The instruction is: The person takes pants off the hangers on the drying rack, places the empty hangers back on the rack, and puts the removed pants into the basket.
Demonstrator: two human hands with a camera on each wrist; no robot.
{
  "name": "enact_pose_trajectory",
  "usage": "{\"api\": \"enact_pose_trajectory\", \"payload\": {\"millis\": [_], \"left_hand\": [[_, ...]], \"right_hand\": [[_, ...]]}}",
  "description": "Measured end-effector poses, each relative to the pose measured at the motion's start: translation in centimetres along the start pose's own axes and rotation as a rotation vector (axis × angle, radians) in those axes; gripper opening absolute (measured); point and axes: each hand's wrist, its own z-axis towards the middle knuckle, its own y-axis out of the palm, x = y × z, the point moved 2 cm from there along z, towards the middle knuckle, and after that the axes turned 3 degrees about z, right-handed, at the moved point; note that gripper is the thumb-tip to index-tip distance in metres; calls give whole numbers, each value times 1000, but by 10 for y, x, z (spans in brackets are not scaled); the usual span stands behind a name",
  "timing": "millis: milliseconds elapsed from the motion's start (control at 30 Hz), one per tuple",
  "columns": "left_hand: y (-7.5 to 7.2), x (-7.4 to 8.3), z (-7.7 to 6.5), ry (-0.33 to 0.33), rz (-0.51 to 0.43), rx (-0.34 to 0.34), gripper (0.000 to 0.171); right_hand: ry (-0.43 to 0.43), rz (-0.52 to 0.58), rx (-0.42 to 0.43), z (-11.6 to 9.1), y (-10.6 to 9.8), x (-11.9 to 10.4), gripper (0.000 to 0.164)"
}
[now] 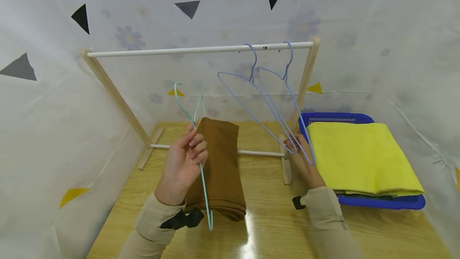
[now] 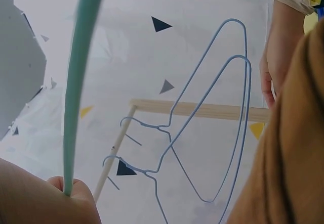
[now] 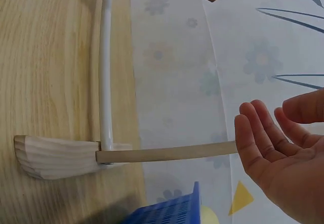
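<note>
In the head view my left hand [image 1: 185, 157] grips a mint green hanger [image 1: 204, 187] near its neck, the hook pointing up and the hanger turned edge-on. Folded brown cloth [image 1: 223, 163] is right beside that hanger, above the table; whether it lies over the hanger's bar is hidden. Close to the camera, the cloth [image 2: 283, 148] fills the right of the left wrist view. My right hand [image 1: 303, 159] is behind the lower ends of two blue hangers [image 1: 251, 91] on the rack. In the right wrist view the right hand [image 3: 288, 158] holds nothing, its fingers loosely bent.
The rack's white rail [image 1: 161, 51] runs across wooden side posts [image 1: 115, 99], with a lower white bar near the table [image 1: 273, 219]. At the right, folded yellow cloth [image 1: 363, 159] lies in a blue basket [image 1: 381, 202]. Patterned sheeting surrounds the table.
</note>
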Motion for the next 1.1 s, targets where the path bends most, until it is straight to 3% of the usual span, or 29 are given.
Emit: {"api": "enact_pose_trajectory", "payload": {"millis": [167, 267, 467, 733, 967, 1100], "left_hand": [[3, -2, 0, 2, -1, -27, 12], [4, -3, 1, 0, -3, -33, 11], [6, -5, 2, -3, -5, -31, 13], [9, -9, 4, -8, -10, -39, 16], [13, -11, 5, -5, -7, -46, 11], [14, -12, 6, -5, 0, -65, 7]], "right_hand": [[27, -150, -71, -5, 11, 13, 22], [-20, -309, -70, -8, 25, 12, 23], [21, -383, -119, -18, 46, 5, 24], [110, -349, -175, -16, 54, 31, 28], [267, -167, -317, -24, 74, 43, 36], [324, -100, -339, -28, 83, 44, 40]]}}
